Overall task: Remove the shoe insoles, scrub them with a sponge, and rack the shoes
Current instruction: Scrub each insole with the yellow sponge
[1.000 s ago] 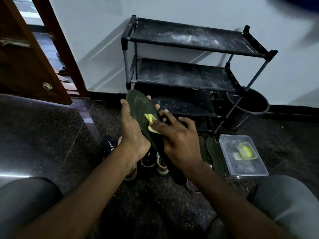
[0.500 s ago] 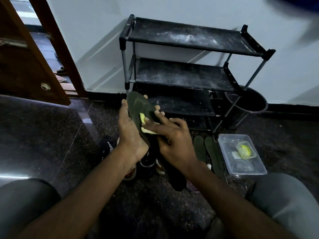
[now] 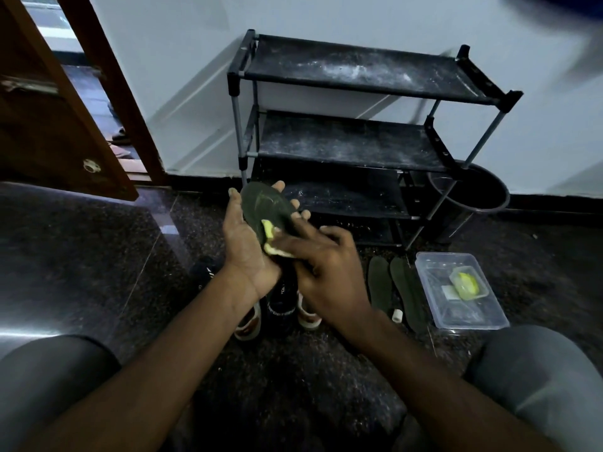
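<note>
Racking pending: black three-tier metal shoe rack (image 3: 359,76) holds no shoes; dark sneakers (image 3: 281,301) sit on floor (image 3: 98,256). Two dark flat insoles (image 3: 380,285) lie beside them. Left hand (image 3: 248,252) curls fingers round third dark insole (image 3: 264,203); right hand (image 3: 326,275) pinches yellow sponge (image 3: 271,241) onto it, mid-scrub.

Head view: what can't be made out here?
- insole: lower half hidden by the sponge and right hand.
- shoes: mostly behind both wrists; count unclear.
- rack: lowest shelf too dark to read.
- tub: yellow-green item inside too small to identify.
- dark blur, top right corner: cut off by the edge.
</note>
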